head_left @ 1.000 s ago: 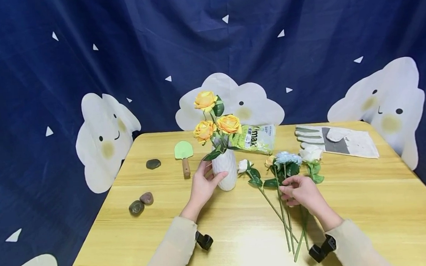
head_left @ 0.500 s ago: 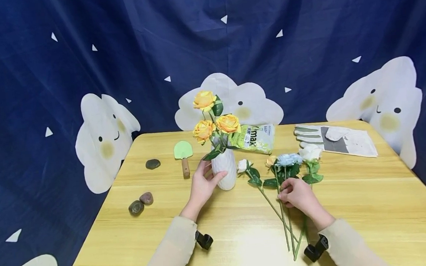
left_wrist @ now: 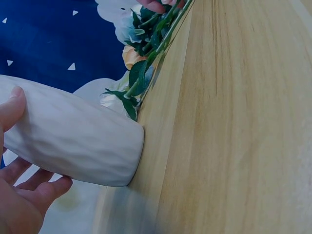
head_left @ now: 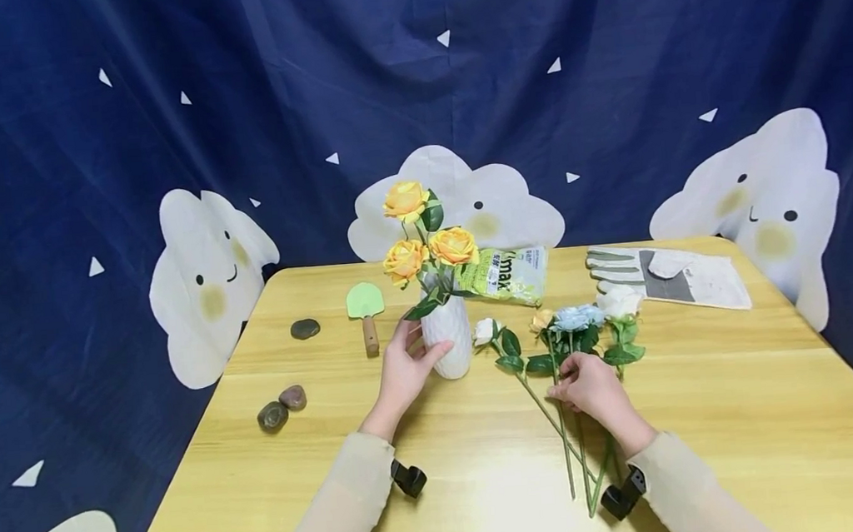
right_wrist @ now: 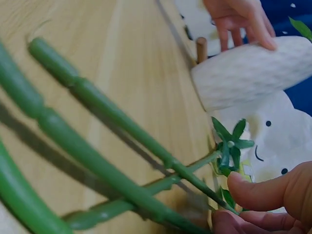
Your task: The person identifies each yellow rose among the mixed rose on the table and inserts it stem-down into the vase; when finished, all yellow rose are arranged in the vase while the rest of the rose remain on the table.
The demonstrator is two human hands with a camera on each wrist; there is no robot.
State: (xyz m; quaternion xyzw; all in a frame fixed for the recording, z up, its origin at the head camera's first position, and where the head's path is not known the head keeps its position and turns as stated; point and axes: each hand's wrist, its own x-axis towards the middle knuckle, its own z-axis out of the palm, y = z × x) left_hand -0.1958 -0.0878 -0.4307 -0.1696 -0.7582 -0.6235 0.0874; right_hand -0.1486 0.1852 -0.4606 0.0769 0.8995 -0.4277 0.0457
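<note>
A white textured vase (head_left: 448, 339) stands upright, holding several yellow roses (head_left: 453, 247). My left hand (head_left: 405, 374) grips its side, with the thumb in front and fingers around the back, as the left wrist view shows on the vase (left_wrist: 78, 131). To the right, my right hand (head_left: 592, 388) pinches a green stem (right_wrist: 126, 122) between thumb and fingers. That stem seems to lead up to a small peach rose (head_left: 542, 320). Around it lie a blue flower (head_left: 579, 317), a large white rose (head_left: 620, 302) and a small white rose (head_left: 486, 331), their stems crossing on the table.
Behind the vase lies a green-and-white bag (head_left: 506, 276). Work gloves (head_left: 668, 276) rest at the back right. On the left are a small green shovel (head_left: 365, 308) and dark stones (head_left: 273, 416). A blue curtain (head_left: 411, 67) hangs behind the wooden table (head_left: 451, 481).
My right hand has shifted left and slightly down along the stems, its fingers now drawn together on one. That stem's lower end has moved a little left. The left hand stays on the vase.
</note>
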